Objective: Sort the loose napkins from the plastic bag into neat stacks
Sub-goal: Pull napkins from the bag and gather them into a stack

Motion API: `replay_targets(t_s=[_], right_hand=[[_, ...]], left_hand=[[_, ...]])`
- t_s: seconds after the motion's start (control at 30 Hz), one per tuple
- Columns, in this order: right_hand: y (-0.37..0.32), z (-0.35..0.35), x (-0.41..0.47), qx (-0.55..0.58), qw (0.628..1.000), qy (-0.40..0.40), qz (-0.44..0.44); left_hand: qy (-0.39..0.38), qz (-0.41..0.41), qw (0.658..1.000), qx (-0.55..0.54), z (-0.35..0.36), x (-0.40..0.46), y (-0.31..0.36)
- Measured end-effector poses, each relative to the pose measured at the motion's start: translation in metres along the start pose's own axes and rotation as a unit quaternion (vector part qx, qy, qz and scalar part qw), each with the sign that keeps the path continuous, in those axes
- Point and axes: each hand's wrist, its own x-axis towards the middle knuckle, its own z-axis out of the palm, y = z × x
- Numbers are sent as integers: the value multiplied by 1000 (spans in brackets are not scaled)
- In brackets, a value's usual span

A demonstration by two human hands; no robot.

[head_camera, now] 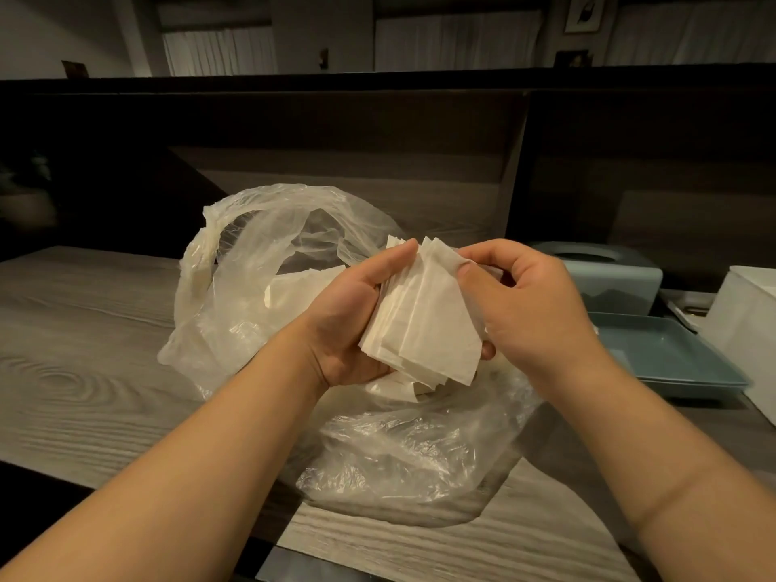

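Note:
A clear plastic bag (268, 296) lies open and crumpled on the wooden table (84, 329). Above it, my left hand (357, 321) cradles a fanned bundle of white napkins (424, 325) in its palm, fingers curled behind the sheets. My right hand (525, 300) pinches the top edge of the front napkin between thumb and fingers. More loose napkins (294, 287) show through the bag, and a few napkin corners (399, 390) lie on the plastic below my hands.
A pale blue tissue box (604, 279) stands at the right, with a blue tray (672, 359) in front of it and a white box (747, 329) at the far right. A dark wall panel rises behind the table.

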Motion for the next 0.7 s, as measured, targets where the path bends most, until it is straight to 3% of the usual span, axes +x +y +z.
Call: replay_targets(t_s=[0.53,0.7], right_hand=[[3,2,3,-62,995,74,-22],[4,4,1,13,996,82,28]], left_hand=[[-7,6,1000,27,0,-1,-1],[-22,15,999,36,1,-3,-2]])
